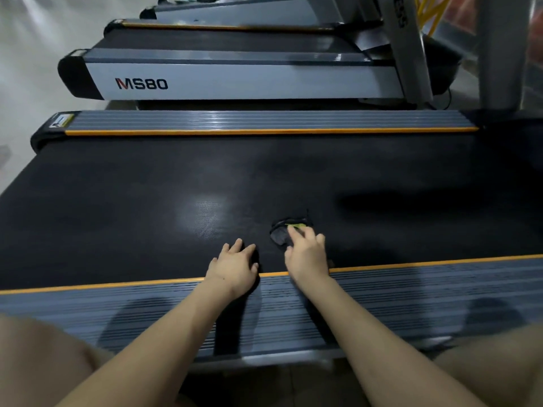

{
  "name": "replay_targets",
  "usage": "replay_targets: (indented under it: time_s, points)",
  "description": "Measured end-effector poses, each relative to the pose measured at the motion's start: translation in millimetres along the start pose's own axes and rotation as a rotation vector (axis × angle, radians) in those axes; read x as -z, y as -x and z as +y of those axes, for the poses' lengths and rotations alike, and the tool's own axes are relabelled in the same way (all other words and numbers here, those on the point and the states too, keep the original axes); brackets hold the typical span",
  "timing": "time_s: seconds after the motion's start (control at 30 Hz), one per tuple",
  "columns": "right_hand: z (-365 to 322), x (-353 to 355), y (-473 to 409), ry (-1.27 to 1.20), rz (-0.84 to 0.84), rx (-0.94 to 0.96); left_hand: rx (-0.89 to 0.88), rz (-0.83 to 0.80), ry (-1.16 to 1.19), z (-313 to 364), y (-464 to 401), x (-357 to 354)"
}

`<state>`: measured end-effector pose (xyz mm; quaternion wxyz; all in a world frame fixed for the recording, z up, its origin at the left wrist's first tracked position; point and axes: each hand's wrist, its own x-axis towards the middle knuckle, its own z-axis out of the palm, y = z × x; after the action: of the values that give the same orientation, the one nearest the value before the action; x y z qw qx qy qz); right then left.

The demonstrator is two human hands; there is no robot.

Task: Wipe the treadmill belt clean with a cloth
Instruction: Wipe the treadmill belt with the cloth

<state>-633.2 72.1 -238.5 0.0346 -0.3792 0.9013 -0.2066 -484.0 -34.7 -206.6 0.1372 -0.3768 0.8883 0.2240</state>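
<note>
The black treadmill belt (182,183) stretches across the middle of the head view, with a pale glare patch near its centre. A small dark cloth (280,234) with a yellow-green edge lies crumpled on the belt near the front rail. My right hand (307,255) rests on the cloth, its fingers curled over the cloth's near side. To the left of it, my left hand (235,267) lies flat on the belt at the orange strip, fingers spread and holding nothing.
A grey ribbed side rail with an orange strip (411,292) runs in front of me and another (264,121) runs along the far side. Further treadmills, one marked MS80 (141,83), stand behind. Grey uprights (496,48) rise at the right. My knees frame the bottom corners.
</note>
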Motion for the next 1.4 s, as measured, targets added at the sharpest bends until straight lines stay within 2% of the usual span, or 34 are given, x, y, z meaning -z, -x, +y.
replay_targets:
  time_s: [0.1,0.2,0.3,0.4,0.5,0.57,0.67,0.73,0.8,0.87,0.97,1.07,1.17,1.27,1.33,1.4]
  points:
    - [-1.2,0.2,3.5,-0.014,-0.029,0.122,-0.016,0.019,-0.021,8.4,-3.5,-1.7]
    - [23.3,14.1,-12.8,0.021,-0.054,0.162,-0.011,0.024,0.008,14.9,-7.2,-2.7]
    - [75.0,38.1,-28.5,0.114,0.004,0.055,0.003,0.048,0.003,10.8,-9.6,-8.2]
    - [123.6,63.3,-37.8,0.159,0.039,-0.15,-0.014,0.13,-0.065,2.9,-8.4,-17.4]
    - [96.1,52.3,-35.3,0.111,0.084,-0.288,-0.028,0.22,-0.072,1.0,-6.2,-23.3]
    - [45.5,27.4,-25.0,0.062,0.107,-0.236,-0.018,0.246,-0.068,1.3,-6.5,-24.0]
    - [-13.3,-1.5,-7.7,-0.008,0.021,-0.025,-0.001,0.269,-0.089,4.0,-8.3,-24.5]
    - [-14.8,3.3,-7.9,-0.056,-0.055,0.078,-0.002,0.287,-0.111,6.7,-9.9,-25.0]
    - [12.4,18.5,-15.1,-0.024,-0.07,0.119,0.011,0.308,-0.071,8.8,-11.6,-24.2]
    - [56.6,36.6,-26.4,0.05,-0.041,0.045,0.022,0.327,-0.027,9.9,-12.4,-24.0]
    - [126.6,67.9,-38.5,0.114,0.053,-0.187,-0.016,0.347,-0.069,11.3,-12.2,-28.4]
    - [124.1,67.8,-34.4,0.126,0.121,-0.334,-0.034,0.358,-0.091,13.3,-12.2,-28.3]
    - [53.0,34.0,-23.8,0.073,0.108,-0.235,-0.043,0.334,-0.075,14.9,-12.8,-27.6]
    - [-4.0,7.7,-11.4,0.04,-0.021,-0.009,-0.031,0.318,-0.081,14.4,-14.2,-28.9]
    - [0.0,13.9,-14.5,0.006,-0.09,0.092,-0.023,0.307,-0.093,15.8,-17.0,-28.5]
    - [36.2,31.8,-23.5,0.028,-0.102,0.091,-0.033,0.316,-0.083,22.2,-19.3,-26.1]
